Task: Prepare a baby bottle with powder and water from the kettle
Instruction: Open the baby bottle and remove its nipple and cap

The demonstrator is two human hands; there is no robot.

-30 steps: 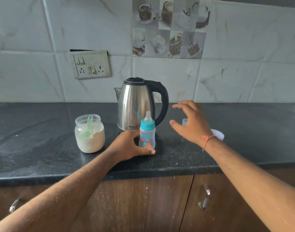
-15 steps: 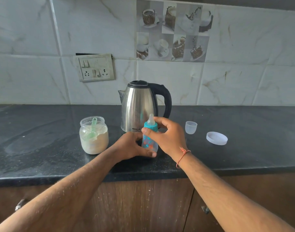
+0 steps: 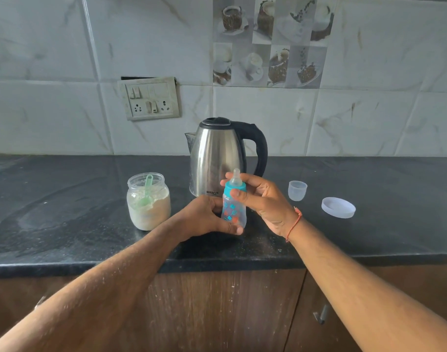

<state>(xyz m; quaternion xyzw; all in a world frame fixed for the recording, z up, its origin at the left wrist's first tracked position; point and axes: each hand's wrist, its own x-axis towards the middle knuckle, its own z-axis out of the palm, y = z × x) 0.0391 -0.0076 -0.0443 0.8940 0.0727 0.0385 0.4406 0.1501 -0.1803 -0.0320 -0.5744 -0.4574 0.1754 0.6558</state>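
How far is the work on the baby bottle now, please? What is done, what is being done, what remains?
Done: the powder jar stands open with a green scoop inside; its lid and a small clear cap lie aside. In hand: the left hand holds the bottle low, and the right hand grips its teal collar, apparently to unscrew it. Left: the bottle looks empty, so powder and water from the kettle remain.

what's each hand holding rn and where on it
Both hold the baby bottle. The left hand has its grip round the clear lower body; the right hand has its grip on the teal collar below the nipple.
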